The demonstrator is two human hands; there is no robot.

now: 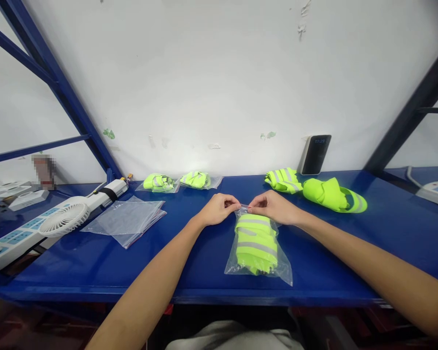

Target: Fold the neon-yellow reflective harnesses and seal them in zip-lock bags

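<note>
A clear zip bag (282, 265) lies on the blue table near its front edge, its top end pointing away from me. Inside is a folded yellow-green reflective vest (257, 243) with grey stripes. My left hand (221, 209) pinches the left part of the bag's top edge between thumb and fingers. Close beside it, my right hand (272, 206) pinches the same edge further right. Only a short stretch of the edge shows between the two hands.
Two bagged vests (158, 182) (196, 180) lie along the wall. Flat clear bags (126, 218) are piled at left, beside a white fan (64, 218) and a power strip (18, 238). Loose vests (283, 180) (326, 193) and a clock device (316, 154) are at back right.
</note>
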